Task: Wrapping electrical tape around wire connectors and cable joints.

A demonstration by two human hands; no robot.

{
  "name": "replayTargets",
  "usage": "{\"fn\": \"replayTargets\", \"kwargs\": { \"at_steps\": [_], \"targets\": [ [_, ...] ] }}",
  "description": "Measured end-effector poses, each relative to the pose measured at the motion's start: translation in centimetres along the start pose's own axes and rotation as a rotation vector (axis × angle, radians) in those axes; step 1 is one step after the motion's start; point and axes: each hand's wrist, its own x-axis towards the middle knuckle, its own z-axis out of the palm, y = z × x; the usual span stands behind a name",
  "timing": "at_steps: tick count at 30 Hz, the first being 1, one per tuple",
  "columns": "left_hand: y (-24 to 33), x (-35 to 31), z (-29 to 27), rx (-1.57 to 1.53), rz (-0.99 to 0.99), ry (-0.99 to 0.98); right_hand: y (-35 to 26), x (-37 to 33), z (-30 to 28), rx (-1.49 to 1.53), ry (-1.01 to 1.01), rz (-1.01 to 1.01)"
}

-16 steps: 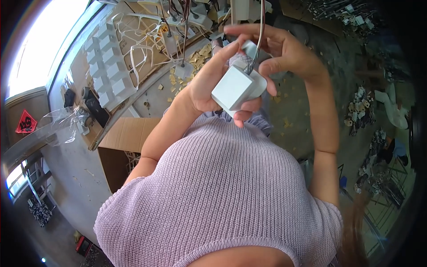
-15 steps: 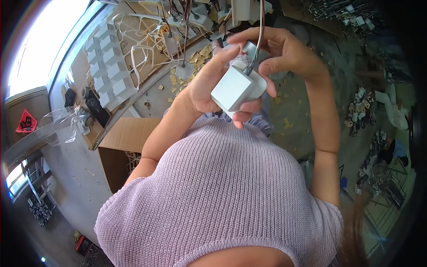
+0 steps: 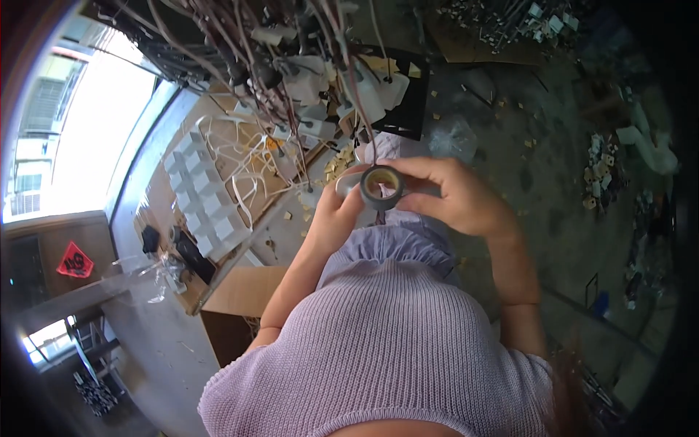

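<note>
My right hand (image 3: pixel 455 197) reaches in from the right, its thumb and fingers closed on the edge of a roll of dark grey tape (image 3: pixel 398 191). The roll's hollow core faces up. Right beside it is my left hand (image 3: pixel 336 211), fingers curled around a white housing (image 3: pixel 349 183) that shows only in part behind the roll. A thin reddish cable (image 3: pixel 362 109) runs from above down to the place where both hands meet. The tape hides where the cable joins the housing.
Several white plug-like housings (image 3: pixel 370 102) hang on cables ahead. On the bench at left lie a tray of white blocks (image 3: pixel 200 186), tangled white cords (image 3: pixel 244 156) and a black object (image 3: pixel 195 255). An open cardboard box (image 3: pixel 244 291) stands below. Small yellowish pieces litter the floor.
Both hands have come lower and nearer my body in the picture. The tape roll now faces up between them, and the white housing, plainly visible before, is mostly hidden. My view has shifted.
</note>
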Motion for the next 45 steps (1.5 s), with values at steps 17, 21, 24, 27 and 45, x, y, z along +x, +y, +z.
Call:
{"fn": "replayTargets", "kwargs": {
  "at_steps": [17, 21, 24, 27, 45],
  "targets": [
    [5.0, -1.9, -3.4, 0.272, -0.304, -0.631, 1.4, -0.3, 2.3, -0.468, 0.111, -0.504],
    [6.7, -1.4, -3.3, 0.547, -0.104, -0.817, 0.5, -1.5, 2.5, -0.351, -0.003, -0.356],
    [7.5, -1.6, -2.3, 0.456, 0.083, -0.982, -0.4, -2.4, 2.4, 0.144, -0.241, -0.203],
    [7.9, -1.3, -2.7, 0.429, 0.066, -0.982, 0.2, -1.4, 2.1, 0.341, -0.32, -0.117],
    [5.6, -1.0, -13.1, 0.218, 0.297, 0.374, 1.7, 12.3, -9.1, 0.189, 0.079, -0.263]
  ]
}}
